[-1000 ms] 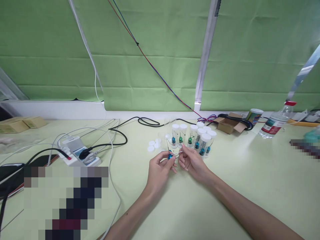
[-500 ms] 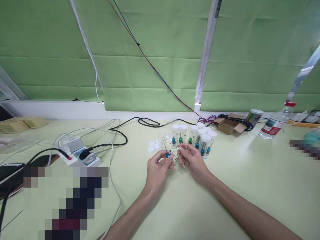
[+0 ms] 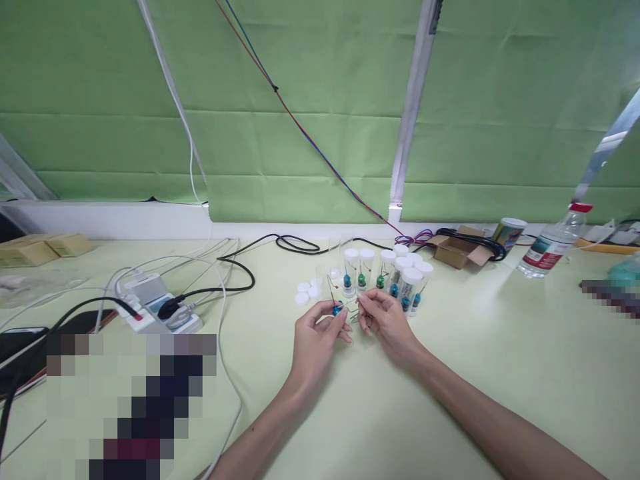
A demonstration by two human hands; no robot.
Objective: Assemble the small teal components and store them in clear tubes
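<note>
My left hand [image 3: 320, 327] is closed, pinching a small round blue piece with thin wire arms [image 3: 337, 309] between thumb and fingertips. One wire rises from it and ends near a tiny red dot. My right hand [image 3: 381, 316] faces it from the right, its thumb and forefinger pinched on the tip of a thin wire [image 3: 351, 303] that reaches toward the blue piece. Whether the wire is joined to that piece is too small to tell. Just behind the hands stand several clear tubes with white caps [image 3: 367, 255], holding similar blue or green pieces with wires.
Several loose white caps [image 3: 303, 297] lie left of the tubes. Black cable [image 3: 300, 248] runs along the back. A power strip [image 3: 187, 321] with plugs sits at left. An open cardboard box [image 3: 457, 252], a can [image 3: 509, 233] and a water bottle [image 3: 550, 243] stand at back right.
My right hand's fingertips have shifted very slightly down. My left hand holds the blue piece in nearly the same place.
</note>
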